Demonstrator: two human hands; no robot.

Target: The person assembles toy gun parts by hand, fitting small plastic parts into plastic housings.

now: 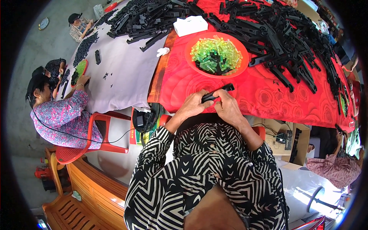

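Close to the table's front edge, I hold a long black plastic part (217,93) between both hands. My left hand (194,103) is closed round its left end, and my right hand (228,105) grips it farther along with thumb and forefinger. The far right tip of the part sticks out past my fingers. Just beyond my hands stands a red-orange bowl (189,62), heaped with small yellow-green translucent pieces (217,48) and a few black ones. Whether a small piece is pinched in my fingers is hidden.
Large heaps of black plastic parts (276,38) cover the far right of the red cloth (268,103); another heap (143,21) lies far left. A white tissue pack (190,26) sits behind the bowl. At left, a person in a floral shirt (63,105) works beside a red chair (109,132).
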